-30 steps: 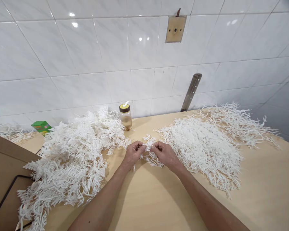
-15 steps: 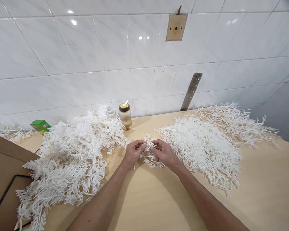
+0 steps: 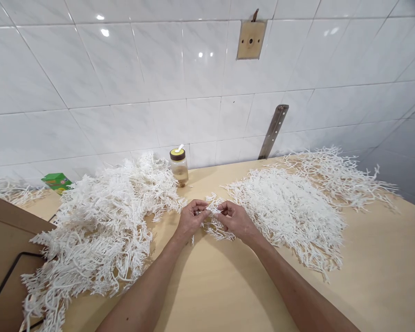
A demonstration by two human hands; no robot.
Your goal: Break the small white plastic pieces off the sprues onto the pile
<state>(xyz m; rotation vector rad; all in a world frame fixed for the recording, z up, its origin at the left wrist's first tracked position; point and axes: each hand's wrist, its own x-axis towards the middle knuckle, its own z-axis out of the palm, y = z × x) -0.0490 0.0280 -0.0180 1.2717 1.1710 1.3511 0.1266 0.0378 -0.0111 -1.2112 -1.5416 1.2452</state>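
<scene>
Over the middle of the table, my left hand (image 3: 191, 219) and my right hand (image 3: 237, 220) are close together, each closed in a pinch. Between their fingertips is a small white branched plastic piece (image 3: 213, 210), gripped from both sides. Its exact shape is partly hidden by the fingers. Just beneath and behind lies a small heap of similar white pieces (image 3: 220, 231). A large tangled pile of white branched strands (image 3: 100, 221) spreads to the left of my left hand. Another wide pile of thinner white sprigs (image 3: 290, 207) lies right of my right hand.
A clear jar (image 3: 179, 168) with a yellow and dark lid stands near the tiled wall. A green box (image 3: 56, 182) sits behind the left pile, and a cardboard box (image 3: 10, 249) at the left edge. Looser white branches (image 3: 346, 180) lie far right. A metal bracket (image 3: 274, 131) leans at the wall.
Both hands stay almost in place, still pinching the white piece, with only slight finger movement. The whole view has shifted very slightly.
</scene>
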